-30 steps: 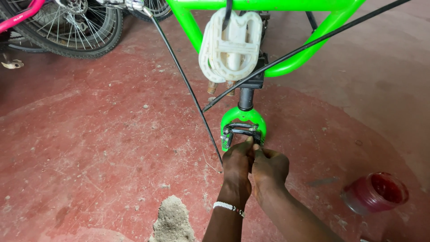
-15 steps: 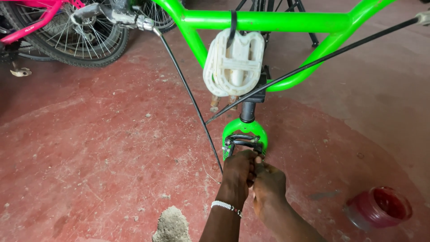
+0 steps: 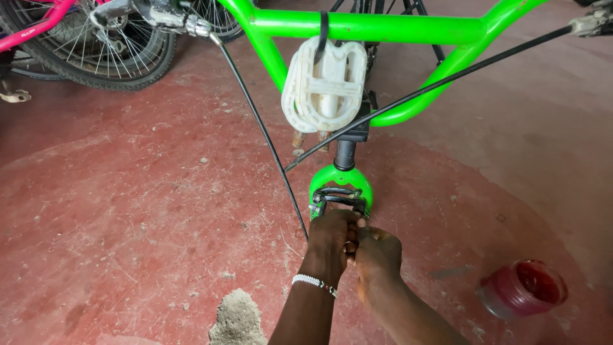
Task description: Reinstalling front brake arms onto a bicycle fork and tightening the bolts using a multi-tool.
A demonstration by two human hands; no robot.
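A bright green bicycle fork point(image 3: 340, 180) stands upright below green handlebars point(image 3: 370, 29). A black and silver brake caliper point(image 3: 338, 197) is fixed across the fork crown. My left hand point(image 3: 331, 237), with a beaded bracelet on its wrist, curls its fingers over the caliper's lower edge. My right hand point(image 3: 377, 255) presses against the left and pinches at the same spot, below the caliper's right arm. What the fingertips hold is hidden. A black brake cable point(image 3: 268, 140) runs down to my left hand.
Two white pedals point(image 3: 324, 86) hang from the handlebar by a black strap. A second black cable point(image 3: 447, 80) crosses to the right. An open red jar point(image 3: 523, 289) sits on the red concrete floor point(image 3: 128, 217). A grey lump point(image 3: 237, 318) lies near my left forearm. A pink bicycle's wheel point(image 3: 96, 45) stands at upper left.
Both hands stay pressed together at the brake caliper with hardly any shift. The view has tilted, so the handlebars and pedals sit lower in the picture.
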